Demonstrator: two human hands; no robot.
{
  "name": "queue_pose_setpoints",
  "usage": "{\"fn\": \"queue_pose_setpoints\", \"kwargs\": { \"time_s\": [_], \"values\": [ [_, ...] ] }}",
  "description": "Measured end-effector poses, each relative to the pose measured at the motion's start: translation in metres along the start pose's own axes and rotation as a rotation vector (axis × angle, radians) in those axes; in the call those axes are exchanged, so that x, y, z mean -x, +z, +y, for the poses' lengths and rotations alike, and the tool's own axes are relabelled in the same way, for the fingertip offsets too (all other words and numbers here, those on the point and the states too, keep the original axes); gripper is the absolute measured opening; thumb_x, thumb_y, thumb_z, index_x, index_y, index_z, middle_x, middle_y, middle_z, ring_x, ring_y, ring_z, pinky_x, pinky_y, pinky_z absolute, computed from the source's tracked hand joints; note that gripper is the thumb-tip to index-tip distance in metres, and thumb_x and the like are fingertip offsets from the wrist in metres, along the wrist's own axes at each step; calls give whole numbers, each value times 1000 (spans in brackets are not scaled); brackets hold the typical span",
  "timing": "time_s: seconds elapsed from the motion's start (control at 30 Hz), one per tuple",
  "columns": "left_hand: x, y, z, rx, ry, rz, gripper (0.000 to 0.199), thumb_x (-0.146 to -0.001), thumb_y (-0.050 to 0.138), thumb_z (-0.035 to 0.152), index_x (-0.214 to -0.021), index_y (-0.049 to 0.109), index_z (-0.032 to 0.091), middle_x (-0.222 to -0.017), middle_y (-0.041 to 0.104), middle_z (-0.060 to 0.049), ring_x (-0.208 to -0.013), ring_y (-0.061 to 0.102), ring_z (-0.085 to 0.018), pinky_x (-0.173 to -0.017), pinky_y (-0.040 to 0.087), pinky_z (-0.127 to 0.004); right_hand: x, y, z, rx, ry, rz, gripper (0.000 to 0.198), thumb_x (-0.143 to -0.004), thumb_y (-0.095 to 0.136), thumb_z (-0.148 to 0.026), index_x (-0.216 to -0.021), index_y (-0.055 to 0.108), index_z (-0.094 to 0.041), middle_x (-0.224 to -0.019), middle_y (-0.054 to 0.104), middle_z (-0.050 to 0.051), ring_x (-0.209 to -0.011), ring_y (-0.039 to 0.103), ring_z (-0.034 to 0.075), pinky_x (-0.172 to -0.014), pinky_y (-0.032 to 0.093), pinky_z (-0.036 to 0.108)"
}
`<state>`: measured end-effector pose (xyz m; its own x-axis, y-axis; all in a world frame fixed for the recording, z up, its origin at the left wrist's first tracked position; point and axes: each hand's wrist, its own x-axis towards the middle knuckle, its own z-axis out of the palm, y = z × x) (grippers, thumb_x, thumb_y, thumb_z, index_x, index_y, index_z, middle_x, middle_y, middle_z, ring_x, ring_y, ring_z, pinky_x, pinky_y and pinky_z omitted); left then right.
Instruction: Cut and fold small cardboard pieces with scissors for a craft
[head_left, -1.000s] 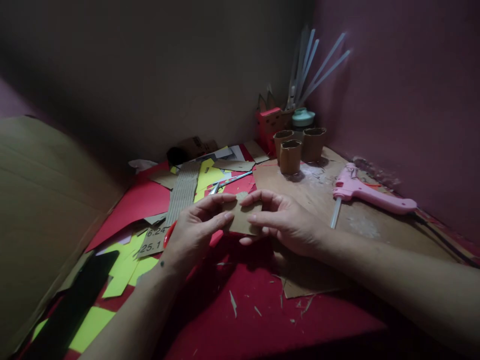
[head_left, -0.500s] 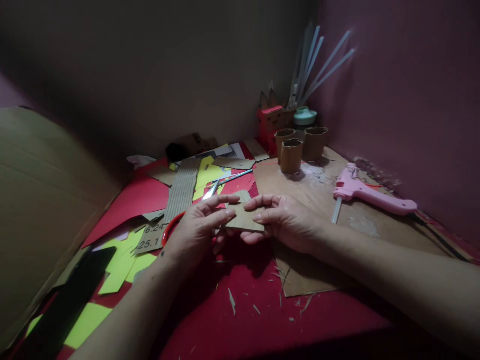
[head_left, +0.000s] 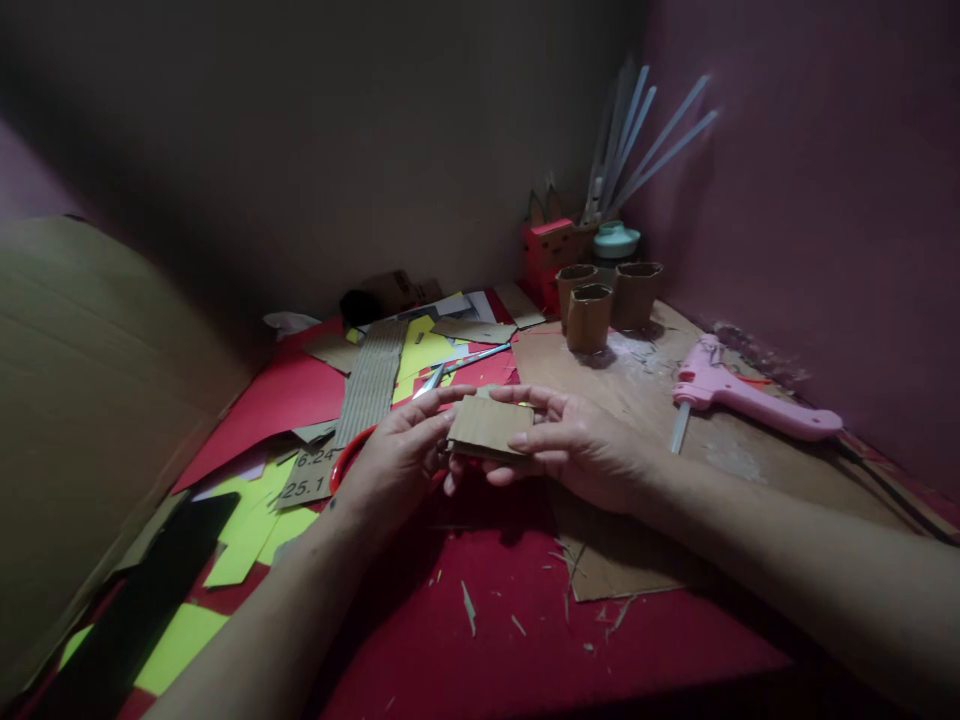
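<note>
Between my hands, above the red table, is a small piece of brown cardboard [head_left: 491, 424], which looks like two layers with a gap along the near edge. My left hand [head_left: 415, 440] grips its left side, thumb and fingers at the edge. On the right, my right hand [head_left: 574, 437] pinches it, thumb on top and fingers behind and below. Scissors with red handles [head_left: 346, 458] lie partly hidden behind my left hand. A strip of corrugated cardboard [head_left: 371, 380] rests beyond them.
A pink glue gun [head_left: 750, 392] lies on a brown board [head_left: 622, 550] at the right. Behind stand small cardboard tubes [head_left: 589, 320], a red box [head_left: 547, 255] and glue sticks [head_left: 637, 130]. Yellow paper scraps [head_left: 244, 530] and a black strip [head_left: 157, 610] cover the left.
The cardboard has tilted in my hands, and a gap between layers now shows at its near edge. My left thumb has slid off its top face. The view has shifted slightly.
</note>
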<state>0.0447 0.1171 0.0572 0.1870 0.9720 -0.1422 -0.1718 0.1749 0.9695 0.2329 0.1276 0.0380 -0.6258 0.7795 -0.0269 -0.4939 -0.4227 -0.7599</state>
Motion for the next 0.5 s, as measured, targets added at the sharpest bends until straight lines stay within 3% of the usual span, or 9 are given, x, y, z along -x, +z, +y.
{"fn": "queue_pose_setpoints", "kwargs": {
  "time_s": [0.13, 0.3, 0.43, 0.5],
  "values": [
    [1, -1, 1, -22, 1, 26, 30, -75, 71, 22, -103, 66, 14, -65, 66, -3, -38, 52, -8, -32, 43, -17, 2, 2, 2, 68, 3, -91, 66, -64, 80, -9, -123, 52, -20, -96, 67, 6, -86, 68, 19, -79, 57, 33],
    [3, 0, 0, -71, 42, 55, 30, -79, 71, 27, -106, 61, 18, -65, 62, 1, -41, 52, -7, -35, 44, -17, -2, 0, 7, 85, -73, -103, 31, -88, 61, -34, -113, 61, -17, -95, 68, 8, -77, 66, 17, -69, 56, 31],
    [6, 4, -1, -175, 114, 113, 22, -77, 75, 27, -91, 60, 19, -73, 60, 3, -51, 55, -5, -44, 44, -14, -7, -2, 9, 106, -130, 48, 31, -91, 55, -38, -108, 64, -14, -89, 70, 10, -74, 66, 18, -67, 52, 31],
    [7, 5, -1, -228, 98, 60, 25, -76, 76, 28, -93, 60, 19, -76, 61, 2, -49, 54, -5, -44, 43, -15, -6, -2, 8, 131, -164, 122, 30, -89, 57, -38, -104, 66, -14, -86, 70, 10, -75, 66, 20, -69, 52, 33]
  ]
}}
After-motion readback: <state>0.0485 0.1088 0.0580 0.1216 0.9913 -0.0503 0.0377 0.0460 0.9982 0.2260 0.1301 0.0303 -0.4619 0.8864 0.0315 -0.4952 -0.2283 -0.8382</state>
